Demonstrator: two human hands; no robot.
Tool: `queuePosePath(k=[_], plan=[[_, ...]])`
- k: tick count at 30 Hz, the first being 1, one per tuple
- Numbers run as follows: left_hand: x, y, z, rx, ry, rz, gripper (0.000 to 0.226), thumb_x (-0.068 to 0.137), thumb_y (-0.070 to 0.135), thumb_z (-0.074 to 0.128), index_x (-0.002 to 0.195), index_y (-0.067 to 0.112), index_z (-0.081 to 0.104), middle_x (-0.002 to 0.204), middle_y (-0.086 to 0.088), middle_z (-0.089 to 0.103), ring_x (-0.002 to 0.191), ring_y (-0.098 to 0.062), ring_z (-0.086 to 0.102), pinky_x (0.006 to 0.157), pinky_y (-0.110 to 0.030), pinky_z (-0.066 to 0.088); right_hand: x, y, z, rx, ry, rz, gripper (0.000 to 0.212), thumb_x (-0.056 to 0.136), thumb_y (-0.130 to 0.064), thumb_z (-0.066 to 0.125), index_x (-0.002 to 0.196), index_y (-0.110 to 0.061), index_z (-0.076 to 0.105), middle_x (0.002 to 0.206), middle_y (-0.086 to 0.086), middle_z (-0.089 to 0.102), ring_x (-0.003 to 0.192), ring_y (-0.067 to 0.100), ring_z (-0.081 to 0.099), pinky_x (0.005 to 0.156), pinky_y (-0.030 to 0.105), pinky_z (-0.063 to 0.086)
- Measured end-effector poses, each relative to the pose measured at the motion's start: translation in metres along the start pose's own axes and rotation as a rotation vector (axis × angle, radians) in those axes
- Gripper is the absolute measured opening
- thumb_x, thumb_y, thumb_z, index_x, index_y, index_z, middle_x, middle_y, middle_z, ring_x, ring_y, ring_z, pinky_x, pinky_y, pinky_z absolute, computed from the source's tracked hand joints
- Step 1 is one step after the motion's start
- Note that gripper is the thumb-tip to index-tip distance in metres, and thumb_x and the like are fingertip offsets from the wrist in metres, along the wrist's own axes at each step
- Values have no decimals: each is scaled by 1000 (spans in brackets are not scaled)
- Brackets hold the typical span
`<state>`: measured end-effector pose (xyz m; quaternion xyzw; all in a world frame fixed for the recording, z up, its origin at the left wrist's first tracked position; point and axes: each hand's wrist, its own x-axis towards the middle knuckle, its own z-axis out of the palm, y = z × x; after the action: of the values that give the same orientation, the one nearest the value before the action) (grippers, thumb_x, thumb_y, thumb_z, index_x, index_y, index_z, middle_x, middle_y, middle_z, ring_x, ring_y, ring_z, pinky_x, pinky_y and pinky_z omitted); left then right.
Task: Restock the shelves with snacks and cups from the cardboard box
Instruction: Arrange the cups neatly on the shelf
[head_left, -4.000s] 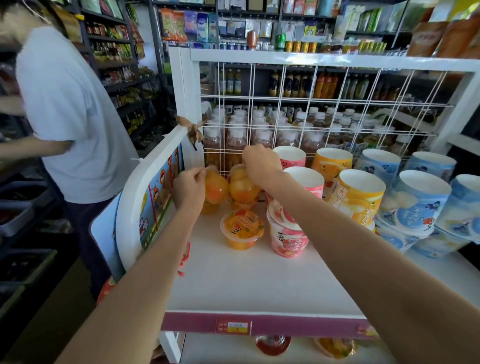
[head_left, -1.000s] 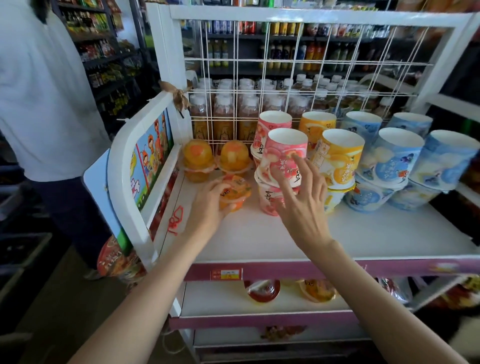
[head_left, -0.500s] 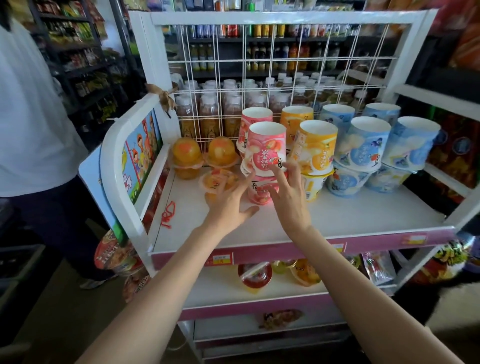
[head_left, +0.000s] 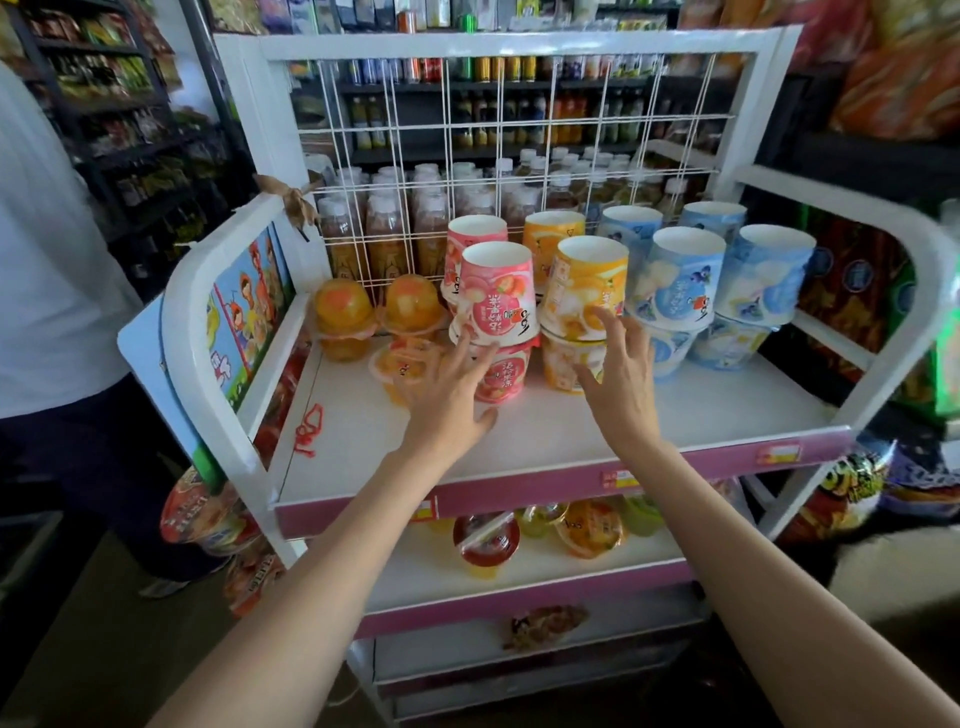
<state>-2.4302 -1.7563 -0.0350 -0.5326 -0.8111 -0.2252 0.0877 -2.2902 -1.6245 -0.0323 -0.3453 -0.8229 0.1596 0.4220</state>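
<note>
Both hands spread, gripping nothing: left hand (head_left: 444, 400) and right hand (head_left: 618, 384) hovered by pink cups (head_left: 498, 306), likely steadying stack.

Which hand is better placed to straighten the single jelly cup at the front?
Left. The left hand hovers open right beside the jelly cup; the right hand is over by the yellow cups.

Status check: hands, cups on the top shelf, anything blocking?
Left hand open, fingertips at pink cup stack. Right hand open, at yellow cup stack. Single jelly cup beside left hand; nothing blocking.
</note>
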Motion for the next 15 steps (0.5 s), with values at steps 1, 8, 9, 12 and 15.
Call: queuePosePath(k=[1, 8, 9, 12, 15], plan=[[0, -1, 1, 23, -9, -3, 75, 84, 34, 63, 145, 33, 20, 157, 3, 6, 142, -31, 11, 106, -66, 15, 0, 0, 0, -2, -14, -4, 61, 85, -1, 60, 139, -19, 37, 138, 15, 31, 125, 35, 33, 101, 42, 34], [-15, 4, -7, -90, 280, 67, 59, 82, 16, 63, 137, 20, 42, 139, -10, 45, 127, -32, 40, 98, -57, 36, -4, 4, -27, -30, -116, -89, 69, 82, 2, 60, 141, -24, 35, 144, 14, 29, 125, 36, 36, 100, 44, 38], [-26, 7, -8, -134, 401, 96, 51, 83, 13, 61, 132, 16, 47, 130, -11, 50, 121, -28, 45, 98, -49, 39, -7, 3, -34, -29, -57, -137, 66, 82, 1, 60, 140, -22, 37, 142, 16, 32, 123, 37, 37, 99, 45, 37], [-77, 15, -2, -142, 534, 170, 34, 85, 12, 48, 118, 17, 52, 116, -4, 48, 109, -19, 45, 97, -34, 34, -31, 1, -52, 18, 39, -320, 59, 81, -3, 61, 133, -19, 37, 128, 22, 42, 117, 33, 40, 97, 35, 36], [-126, 15, 22, -59, 463, 210, 30, 84, 17, 47, 114, 19, 50, 111, -1, 44, 102, -17, 45, 91, -32, 37, -67, 12, -54, 39, -35, -412, 56, 81, -4, 64, 128, -17, 36, 123, 22, 45, 113, 30, 45, 93, 23, 35]])
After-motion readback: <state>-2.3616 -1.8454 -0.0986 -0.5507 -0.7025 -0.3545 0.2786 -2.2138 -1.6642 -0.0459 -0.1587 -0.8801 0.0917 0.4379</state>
